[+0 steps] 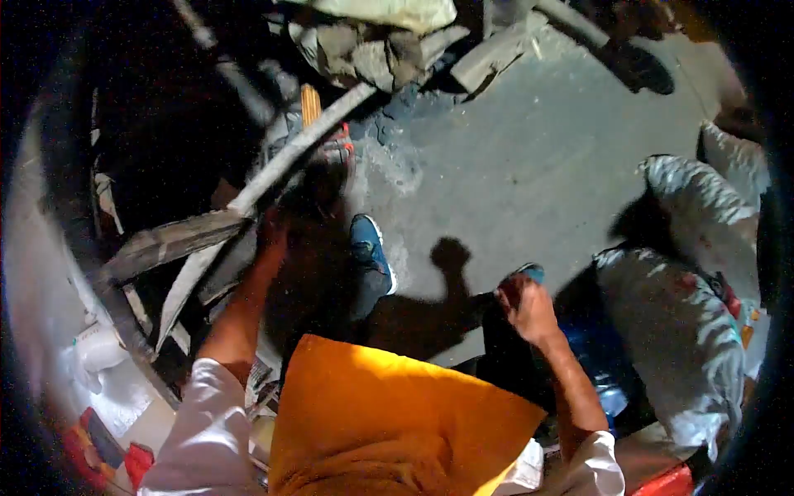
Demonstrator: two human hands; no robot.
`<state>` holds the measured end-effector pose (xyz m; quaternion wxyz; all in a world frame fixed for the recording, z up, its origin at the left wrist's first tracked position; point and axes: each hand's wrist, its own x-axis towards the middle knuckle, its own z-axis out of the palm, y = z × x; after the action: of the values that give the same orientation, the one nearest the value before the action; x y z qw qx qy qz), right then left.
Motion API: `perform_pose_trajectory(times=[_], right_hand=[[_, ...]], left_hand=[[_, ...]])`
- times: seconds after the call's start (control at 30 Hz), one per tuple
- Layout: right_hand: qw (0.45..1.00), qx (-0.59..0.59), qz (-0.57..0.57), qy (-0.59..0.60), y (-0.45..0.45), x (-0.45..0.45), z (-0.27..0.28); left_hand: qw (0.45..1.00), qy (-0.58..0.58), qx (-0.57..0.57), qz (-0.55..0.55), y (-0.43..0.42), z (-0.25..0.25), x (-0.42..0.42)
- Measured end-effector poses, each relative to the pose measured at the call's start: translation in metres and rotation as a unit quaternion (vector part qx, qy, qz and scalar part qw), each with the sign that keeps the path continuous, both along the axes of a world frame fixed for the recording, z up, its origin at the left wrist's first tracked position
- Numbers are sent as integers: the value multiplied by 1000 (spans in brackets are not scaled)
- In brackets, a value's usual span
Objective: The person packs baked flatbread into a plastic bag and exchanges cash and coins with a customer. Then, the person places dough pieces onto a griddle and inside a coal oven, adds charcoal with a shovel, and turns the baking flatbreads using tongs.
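Observation:
My right hand [525, 307] is over the floor at the lower right, its fingers curled round a small dark reddish thing that I cannot make out. Just beyond it the tip of a blue shoe shows. In deep shadow at the left, my left hand [275, 225] is beside the pale end of a long wooden stick [310, 132]; its fingers are too dark to tell apart. An orange apron [397, 422] covers my front. The other blue shoe [370, 252] stands on the grey floor [521, 165] between my hands.
Filled white sacks [674, 331] line the right side, with a clear blue plastic container [608, 393] beside them. Broken wood [169, 241] lies at the left. More wood pieces [372, 62] are piled at the top. A white plastic jug [101, 347] is at the lower left.

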<state>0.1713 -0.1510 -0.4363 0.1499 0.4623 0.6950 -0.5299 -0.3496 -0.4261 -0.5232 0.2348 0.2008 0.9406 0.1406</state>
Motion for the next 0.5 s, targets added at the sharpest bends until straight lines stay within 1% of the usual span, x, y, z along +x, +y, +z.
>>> perform_pose_trajectory(times=[0.03,0.07,0.1,0.13,0.17,0.2,0.27,0.3,0.33,0.4,0.43,0.5], right_hand=[[999,26,1,32,-3,-20,-19],[996,54,-1,65,-8,-39,-35],[997,46,-7,62,-14,-57,-48],[997,20,-20,74,-21,-73,-58],[996,-6,-30,84,-30,-81,-67],[996,-9,-32,79,-39,-85,-77],[992,34,26,117,-56,-90,-100],[996,-1,58,60,-63,-91,-107],[997,0,58,57,-67,-90,-112],[992,-14,95,82,-71,-86,-119],[991,-19,115,60,-74,-83,-122],[991,-15,120,49,-72,-81,-121]], left_hand=[[995,-44,-18,92,20,14,-9],[995,-43,-26,88,30,11,-25],[983,-24,-154,96,37,5,-44],[954,-6,-280,102,37,-8,-62],[953,-10,-287,98,32,-27,-79],[967,-12,-247,59,26,-48,-98],[987,-16,-159,-14,9,-89,-138],[990,-23,-137,-12,15,-93,-145],[992,-36,-118,-1,25,-93,-146],[995,-62,-82,19,48,-91,-149],[994,-79,-61,32,55,-89,-151],[992,-108,-25,52,71,-81,-153]])
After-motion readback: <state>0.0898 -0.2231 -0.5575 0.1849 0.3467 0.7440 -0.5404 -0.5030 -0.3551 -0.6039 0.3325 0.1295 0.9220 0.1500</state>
